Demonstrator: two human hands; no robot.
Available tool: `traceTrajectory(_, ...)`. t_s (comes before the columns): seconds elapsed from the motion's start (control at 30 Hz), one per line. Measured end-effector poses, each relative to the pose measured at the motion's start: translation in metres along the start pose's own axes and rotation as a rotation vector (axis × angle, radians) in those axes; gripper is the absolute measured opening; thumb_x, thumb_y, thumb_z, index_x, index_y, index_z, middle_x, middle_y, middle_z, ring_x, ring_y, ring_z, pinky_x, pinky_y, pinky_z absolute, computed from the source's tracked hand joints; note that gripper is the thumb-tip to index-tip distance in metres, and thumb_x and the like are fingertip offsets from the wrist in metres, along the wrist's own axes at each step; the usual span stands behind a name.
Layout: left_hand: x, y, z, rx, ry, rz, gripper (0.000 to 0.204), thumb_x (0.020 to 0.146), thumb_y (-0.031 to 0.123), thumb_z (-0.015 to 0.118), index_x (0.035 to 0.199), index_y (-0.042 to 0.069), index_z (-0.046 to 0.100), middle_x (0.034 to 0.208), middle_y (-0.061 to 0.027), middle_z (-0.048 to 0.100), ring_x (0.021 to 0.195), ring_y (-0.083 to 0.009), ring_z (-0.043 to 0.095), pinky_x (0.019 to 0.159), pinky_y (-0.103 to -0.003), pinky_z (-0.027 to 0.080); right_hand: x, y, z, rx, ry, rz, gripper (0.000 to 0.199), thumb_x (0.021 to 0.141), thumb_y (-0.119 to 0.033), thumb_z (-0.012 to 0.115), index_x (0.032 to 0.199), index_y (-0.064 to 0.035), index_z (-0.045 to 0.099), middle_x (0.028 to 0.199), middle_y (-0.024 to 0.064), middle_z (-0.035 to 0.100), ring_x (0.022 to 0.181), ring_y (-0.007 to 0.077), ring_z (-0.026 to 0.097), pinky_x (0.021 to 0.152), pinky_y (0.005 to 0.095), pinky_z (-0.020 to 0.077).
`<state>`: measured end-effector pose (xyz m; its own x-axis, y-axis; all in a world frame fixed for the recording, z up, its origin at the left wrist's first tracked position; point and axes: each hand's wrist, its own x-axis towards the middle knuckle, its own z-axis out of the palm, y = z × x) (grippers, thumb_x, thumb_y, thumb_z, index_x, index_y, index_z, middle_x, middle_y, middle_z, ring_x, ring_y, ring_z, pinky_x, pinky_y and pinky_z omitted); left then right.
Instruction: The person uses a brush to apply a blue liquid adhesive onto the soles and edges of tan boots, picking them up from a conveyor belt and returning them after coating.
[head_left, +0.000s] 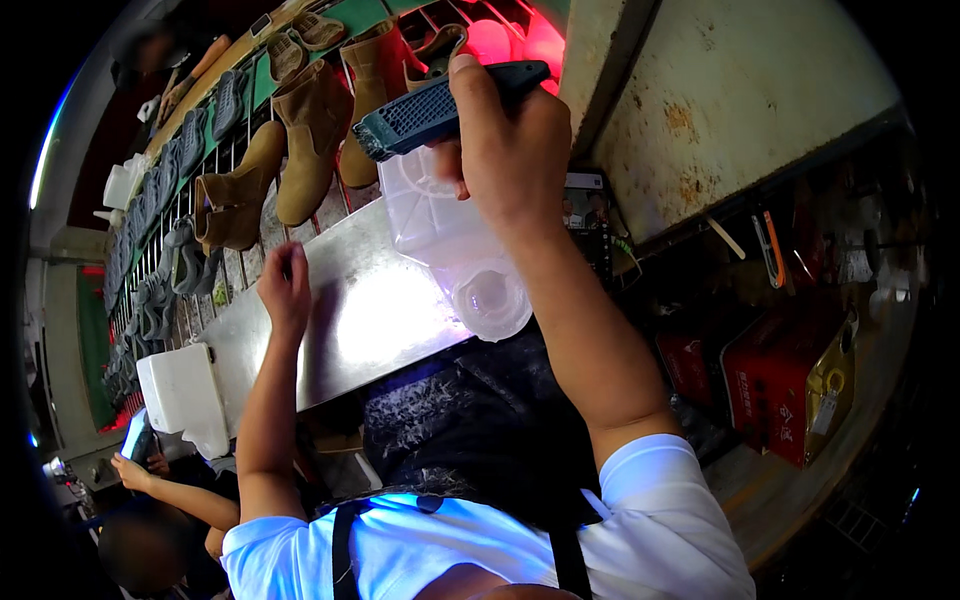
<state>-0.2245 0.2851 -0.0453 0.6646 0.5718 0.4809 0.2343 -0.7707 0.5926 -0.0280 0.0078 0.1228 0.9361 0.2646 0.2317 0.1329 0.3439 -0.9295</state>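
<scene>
My right hand (510, 165) is raised over the bench, fingers closed round a dark blue-grey shoe sole (420, 115) with a honeycomb pattern on its visible face. Below it, a translucent plastic container (430, 225) sits on the metal bench (270, 355), with a round translucent cup-like part (490, 300) at its near end. My left hand (286, 285) hovers by the bench's far edge, fingers curled into a loose fist with nothing visible in them. Just beyond it stand tan boots (310, 145) on a barred rack.
Several grey soles (190, 140) line the rack (235, 265) leftward. A white bin (180, 385) stands at the bench's left end. Red boxes (775, 385) and a rusty metal panel (735, 110) are on the right. Another person's hand (130, 470) holds a phone at lower left.
</scene>
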Motion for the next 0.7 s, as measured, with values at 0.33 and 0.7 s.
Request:
traceTrajectory(0.33,-0.032,-0.001,0.003,0.032,-0.182,0.112,0.007,0.098,0.006,0.057,0.093,0.002,0.061,0.066,-0.0049,0.057,0.059,-0.0104,0.054,0.057,-0.028,0.045,-0.001,0.001,0.004,0.015,-0.051,-0.011,0.047,0.099,-0.03,0.063,0.062,-0.0009,0.059,0.047,0.0046,0.059,0.041,0.0147,0.062,0.041,0.0306,0.0475)
traceTrajectory(0.7,-0.032,-0.015,-0.007,-0.196,-0.166,-0.146,0.009,0.096,0.008,0.065,0.091,0.0,0.064,0.069,0.0,0.063,0.062,-0.0058,0.057,0.059,-0.024,0.046,-0.007,0.008,0.013,0.019,-0.088,-0.068,0.045,0.1,-0.032,0.064,0.066,-0.0016,0.06,0.048,0.0047,0.058,0.04,0.0128,0.059,0.039,0.0291,0.0449)
